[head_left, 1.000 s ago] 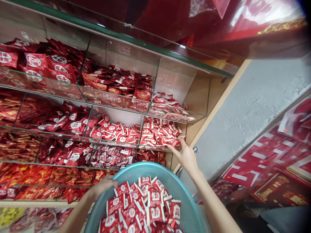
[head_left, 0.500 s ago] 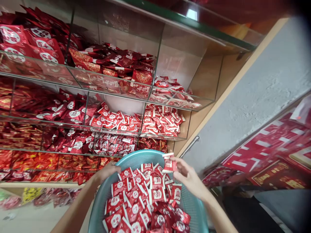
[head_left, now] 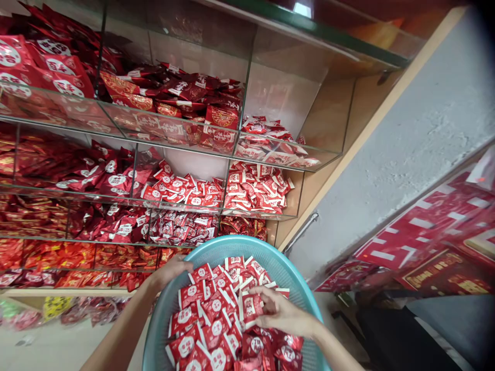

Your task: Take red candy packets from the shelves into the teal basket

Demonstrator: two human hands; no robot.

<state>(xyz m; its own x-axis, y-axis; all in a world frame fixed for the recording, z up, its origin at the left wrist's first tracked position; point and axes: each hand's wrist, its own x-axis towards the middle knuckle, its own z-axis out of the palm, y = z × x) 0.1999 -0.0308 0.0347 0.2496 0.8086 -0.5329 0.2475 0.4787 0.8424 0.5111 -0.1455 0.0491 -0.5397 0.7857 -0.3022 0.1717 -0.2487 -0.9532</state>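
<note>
- Where the view looks down, a teal basket (head_left: pixel 294 278) fills the lower middle, heaped with red-and-white packets (head_left: pixel 211 322).
- Left hand (head_left: pixel 170 273): gripping the basket's far-left rim, fingers curled over the edge, thumb side toward the packets.
- Right hand (head_left: pixel 280 314): inside the basket on top of the heap, fingers bent and closed about one packet (head_left: pixel 249 306), which stands roughly upright among the others.
- Basket contents: small square sachets, red with a white round mark and white end strips, lying at all angles; darker red foil ones sit at the near right.
- Shelves (head_left: pixel 270 159): glass tiers with glass dividers, behind and above the basket, each compartment holding red packets.
- Middle-tier right compartment (head_left: pixel 257 188): packets of the same red-and-white kind as those in the basket, directly above the basket's far rim.
- Top-tier right compartment (head_left: pixel 270 141): a thin layer of similar packets, with bare glass behind.
- Left compartments (head_left: pixel 58 77): larger, darker red bags with white round marks.
- Wall (head_left: pixel 406 154): grey and rough, right of the shelves, beyond a wooden side panel.
- Lower right: red boxes (head_left: pixel 425 242) with white and gold lettering, blurred.
</note>
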